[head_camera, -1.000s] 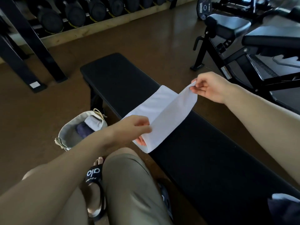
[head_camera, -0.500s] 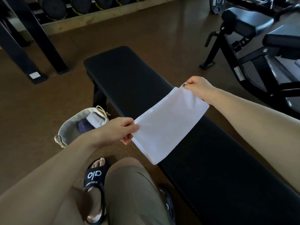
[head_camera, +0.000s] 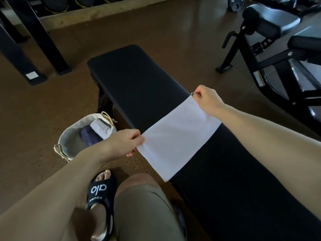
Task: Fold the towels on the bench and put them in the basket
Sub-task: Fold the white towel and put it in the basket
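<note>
- Head view shows me mid-fold: my left hand and my right hand stretch a white towel taut between them, low over the black worktop.
- Left fingers are curled and pinching the towel's near-left corner; the right fingers are curled and pinching its far corner, with a small dark tag poking out by the thumb.
- I judge one fold is already made, since the cloth reads as a narrow flat panel; it looks doubled, though I cannot tell the layers apart.
- Its lower corner hangs past the worktop's near edge, above my knee.
- Next move, as I see it: bring one pinched end over to meet the other, halving the panel, keeping edges lined up so it doesn't skew.
- After that it goes into the cloth basket on the floor just left of the worktop, where a folded white towel and a dark purple towel already lie.
</note>
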The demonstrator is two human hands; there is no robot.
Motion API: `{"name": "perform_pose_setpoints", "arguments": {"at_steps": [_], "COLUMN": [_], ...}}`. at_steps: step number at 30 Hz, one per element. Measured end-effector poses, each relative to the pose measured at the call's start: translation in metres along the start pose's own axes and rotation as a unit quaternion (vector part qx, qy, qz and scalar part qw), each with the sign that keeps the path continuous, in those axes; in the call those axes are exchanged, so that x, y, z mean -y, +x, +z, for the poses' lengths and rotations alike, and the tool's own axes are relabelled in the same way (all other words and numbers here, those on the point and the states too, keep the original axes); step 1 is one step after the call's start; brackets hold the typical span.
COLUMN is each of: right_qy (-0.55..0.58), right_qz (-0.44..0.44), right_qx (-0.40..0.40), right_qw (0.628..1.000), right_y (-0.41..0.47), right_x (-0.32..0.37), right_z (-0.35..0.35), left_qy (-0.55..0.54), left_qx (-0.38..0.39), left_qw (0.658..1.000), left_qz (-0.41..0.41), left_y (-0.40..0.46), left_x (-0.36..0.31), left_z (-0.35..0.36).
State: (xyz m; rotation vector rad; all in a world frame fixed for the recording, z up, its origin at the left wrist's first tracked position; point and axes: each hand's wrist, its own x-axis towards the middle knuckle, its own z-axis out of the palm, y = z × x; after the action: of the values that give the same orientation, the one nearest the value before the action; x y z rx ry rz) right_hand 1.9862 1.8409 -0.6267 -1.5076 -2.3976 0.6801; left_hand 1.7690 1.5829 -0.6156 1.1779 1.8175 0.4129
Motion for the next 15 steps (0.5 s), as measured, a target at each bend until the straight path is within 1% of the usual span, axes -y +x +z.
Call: {"name": "perform_pose_setpoints", "arguments": {"at_steps": [4, 8, 11, 15], "right_qy": [-0.014, 0.006, 0.005, -0.069], "right_qz": [0.005, -0.011, -0.062, -0.120], "right_qx": [-0.020, -0.021, 0.004, 0.067], "right_qw": [1.000, 1.000, 0.998, 0.988], "right_y": [-0.002, -0.004, -0.005, -0.002], "right_x": [0.001, 0.000, 0.000, -0.001], "right_z": [0.005, 0.003, -0.006, -0.016], "left_qy": [0.059, 0.105, 0.127, 0.122], "left_qx": [-0.016, -0.032, -0.061, -0.092], "left_qw": [0.998, 0.994, 0.990, 0.987], "left_qz": [-0.001, 0.004, 0.018, 0.056], "left_y": [0.000, -0.003, -0.004, -0.005], "left_x": [0.001, -0.002, -0.006, -0.015], "left_z": [0.000, -0.001, -0.001, 0.001]}}
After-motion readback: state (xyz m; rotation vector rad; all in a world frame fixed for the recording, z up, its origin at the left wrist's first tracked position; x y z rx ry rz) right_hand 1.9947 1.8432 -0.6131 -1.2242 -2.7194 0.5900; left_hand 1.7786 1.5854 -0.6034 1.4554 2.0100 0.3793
